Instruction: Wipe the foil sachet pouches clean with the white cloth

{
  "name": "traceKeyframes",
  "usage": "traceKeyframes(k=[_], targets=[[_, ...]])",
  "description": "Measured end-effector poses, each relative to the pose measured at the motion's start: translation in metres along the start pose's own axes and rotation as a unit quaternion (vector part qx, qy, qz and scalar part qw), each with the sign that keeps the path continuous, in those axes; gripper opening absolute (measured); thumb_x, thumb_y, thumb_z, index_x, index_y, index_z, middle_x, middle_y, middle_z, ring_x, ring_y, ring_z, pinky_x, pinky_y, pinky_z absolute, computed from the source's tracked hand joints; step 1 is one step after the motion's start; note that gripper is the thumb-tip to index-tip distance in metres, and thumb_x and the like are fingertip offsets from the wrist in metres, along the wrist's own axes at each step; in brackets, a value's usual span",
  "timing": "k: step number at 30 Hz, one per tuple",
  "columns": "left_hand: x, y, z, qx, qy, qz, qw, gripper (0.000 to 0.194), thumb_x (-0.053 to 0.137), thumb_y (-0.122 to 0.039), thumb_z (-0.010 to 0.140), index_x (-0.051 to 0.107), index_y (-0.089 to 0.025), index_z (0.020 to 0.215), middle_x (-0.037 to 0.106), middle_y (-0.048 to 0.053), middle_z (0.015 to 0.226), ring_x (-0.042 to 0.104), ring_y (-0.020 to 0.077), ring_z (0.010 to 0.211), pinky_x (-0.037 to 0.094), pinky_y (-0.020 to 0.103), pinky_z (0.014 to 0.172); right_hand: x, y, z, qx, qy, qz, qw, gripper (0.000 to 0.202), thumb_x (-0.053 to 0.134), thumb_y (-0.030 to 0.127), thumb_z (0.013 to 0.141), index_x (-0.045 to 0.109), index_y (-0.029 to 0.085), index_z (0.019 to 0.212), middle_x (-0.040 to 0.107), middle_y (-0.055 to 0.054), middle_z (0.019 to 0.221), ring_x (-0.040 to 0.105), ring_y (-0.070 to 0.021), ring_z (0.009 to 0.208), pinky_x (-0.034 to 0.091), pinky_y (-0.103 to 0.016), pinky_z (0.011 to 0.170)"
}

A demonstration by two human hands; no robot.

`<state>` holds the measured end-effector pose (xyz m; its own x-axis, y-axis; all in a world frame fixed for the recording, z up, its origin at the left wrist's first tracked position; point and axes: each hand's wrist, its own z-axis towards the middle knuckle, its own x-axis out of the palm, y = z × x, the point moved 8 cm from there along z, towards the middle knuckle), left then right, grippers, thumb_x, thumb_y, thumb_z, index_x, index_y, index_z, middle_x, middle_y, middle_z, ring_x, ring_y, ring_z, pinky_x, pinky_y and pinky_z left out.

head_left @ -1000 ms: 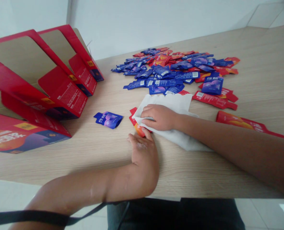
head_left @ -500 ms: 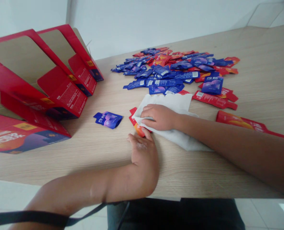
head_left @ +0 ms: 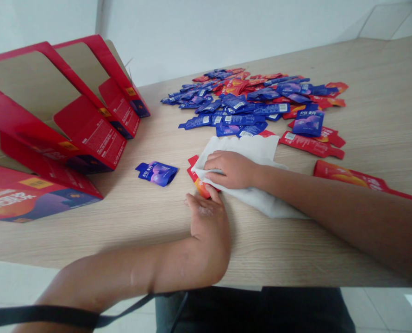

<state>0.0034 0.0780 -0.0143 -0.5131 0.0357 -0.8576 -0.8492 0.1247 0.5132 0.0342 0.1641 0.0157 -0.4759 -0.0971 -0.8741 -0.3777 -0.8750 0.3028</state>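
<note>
A red and orange pouch lies flat on the table, partly covered by a white cloth. My right hand presses the cloth down over the pouch, its fingers closed on a fold of the fabric. At the pouch's near edge, my left hand is bent at the wrist and pins the edge with its fingertips; some of its fingers are hidden. Just left of them lies a single blue pouch with purple fruit printed on it.
Several open red cardboard boxes stand at the left. A heap of blue and red pouches spreads across the back of the table. One red pouch lies behind my right forearm. The table's front edge runs close to my body.
</note>
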Motion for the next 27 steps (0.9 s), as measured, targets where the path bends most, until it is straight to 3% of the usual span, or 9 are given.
traceKeyframes(k=[27], targets=[[0.0014,0.0008,0.0006,-0.005,-0.007,0.001,1.0,0.051,0.032,0.004,0.086,0.05,0.003,0.133,0.073,0.024,0.096,0.071,0.0258,0.099,0.047,0.046,0.102,-0.0001,0.0004,0.0002,-0.002,0.001,-0.004,1.0,0.026,0.046,0.026,0.091,0.067,0.013,0.084,0.064,-0.01,0.085,0.054,-0.0202,0.081,0.04,-0.033,0.08]])
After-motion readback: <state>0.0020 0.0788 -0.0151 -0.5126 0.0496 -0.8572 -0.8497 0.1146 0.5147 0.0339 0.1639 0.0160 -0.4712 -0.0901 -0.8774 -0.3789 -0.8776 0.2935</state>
